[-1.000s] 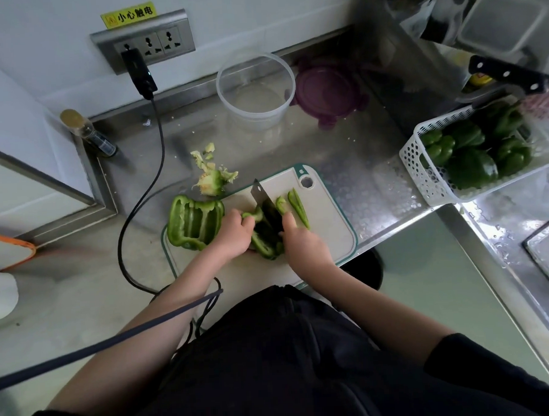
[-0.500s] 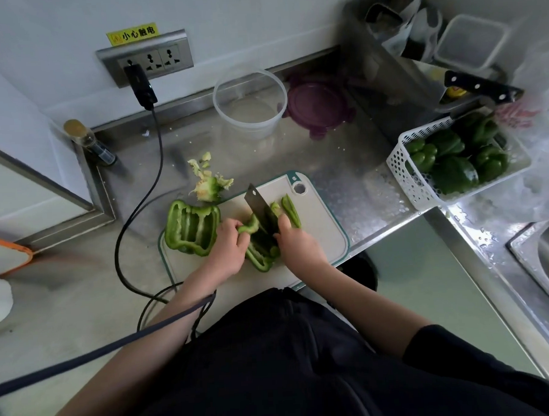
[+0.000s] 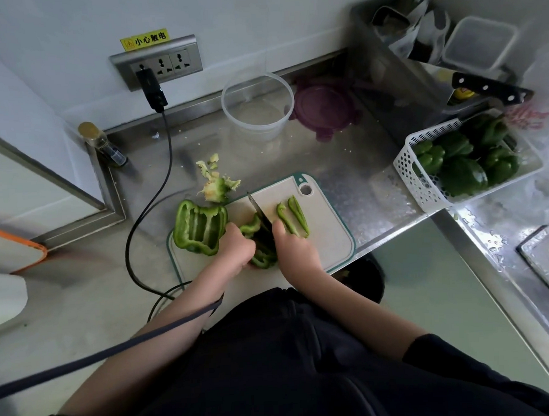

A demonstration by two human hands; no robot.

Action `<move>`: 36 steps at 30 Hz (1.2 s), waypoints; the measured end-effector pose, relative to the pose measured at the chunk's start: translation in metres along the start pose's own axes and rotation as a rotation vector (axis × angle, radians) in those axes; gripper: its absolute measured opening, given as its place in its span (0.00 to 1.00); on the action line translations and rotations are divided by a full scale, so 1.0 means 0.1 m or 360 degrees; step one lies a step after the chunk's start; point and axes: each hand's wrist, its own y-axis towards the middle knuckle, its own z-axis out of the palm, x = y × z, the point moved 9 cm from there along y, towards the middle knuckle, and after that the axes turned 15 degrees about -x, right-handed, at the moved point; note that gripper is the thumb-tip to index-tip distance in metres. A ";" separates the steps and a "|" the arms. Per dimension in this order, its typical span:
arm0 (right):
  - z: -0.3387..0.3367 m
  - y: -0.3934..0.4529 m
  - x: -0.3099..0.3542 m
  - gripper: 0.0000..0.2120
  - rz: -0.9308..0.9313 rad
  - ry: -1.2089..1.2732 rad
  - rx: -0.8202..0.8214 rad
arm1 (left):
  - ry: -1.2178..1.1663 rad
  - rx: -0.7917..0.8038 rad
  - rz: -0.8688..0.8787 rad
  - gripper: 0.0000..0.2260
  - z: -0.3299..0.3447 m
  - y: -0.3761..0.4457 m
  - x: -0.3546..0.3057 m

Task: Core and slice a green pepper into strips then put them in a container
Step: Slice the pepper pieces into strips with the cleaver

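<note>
On the pale cutting board [image 3: 328, 237], my left hand [image 3: 237, 250] holds down a green pepper piece [image 3: 262, 255]. My right hand [image 3: 295, 249] grips a knife [image 3: 261, 214] whose blade stands on that piece, tip pointing away from me. Two cut strips [image 3: 294, 218] lie to the right of the blade. A large opened pepper section [image 3: 200, 226] rests inside up at the board's left edge. The removed core [image 3: 217, 186] sits on the counter just behind it. An empty clear round container [image 3: 257, 106] stands at the back by the wall.
A purple lid [image 3: 324, 108] lies beside the container. A white basket [image 3: 423, 185] of whole green peppers stands at the right, with another knife [image 3: 488, 88] behind it. A black cable [image 3: 167, 156] runs from the wall socket down the counter. A small bottle [image 3: 102, 144] stands at the back left.
The knife has shifted slightly left along the pepper piece, leaving the two strips a little further apart from the blade. My left hand stays on the piece.
</note>
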 end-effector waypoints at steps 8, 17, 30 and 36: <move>-0.01 0.13 -0.08 0.20 0.0060 0.0162 0.0046 | -0.0010 0.0059 -0.0063 0.29 -0.14 0.08 0.08; -0.50 0.24 -0.75 0.05 0.0511 0.0713 -0.0228 | 0.0254 0.0174 0.0185 0.16 -0.16 0.14 -0.10; -0.45 0.05 -0.51 0.08 0.0440 0.0665 -0.0161 | 0.0251 0.0030 0.0411 0.20 -0.06 0.05 -0.36; -0.23 -0.01 -0.28 0.10 0.0392 0.0701 -0.0118 | 0.0254 0.0048 0.0402 0.20 -0.06 0.06 -0.37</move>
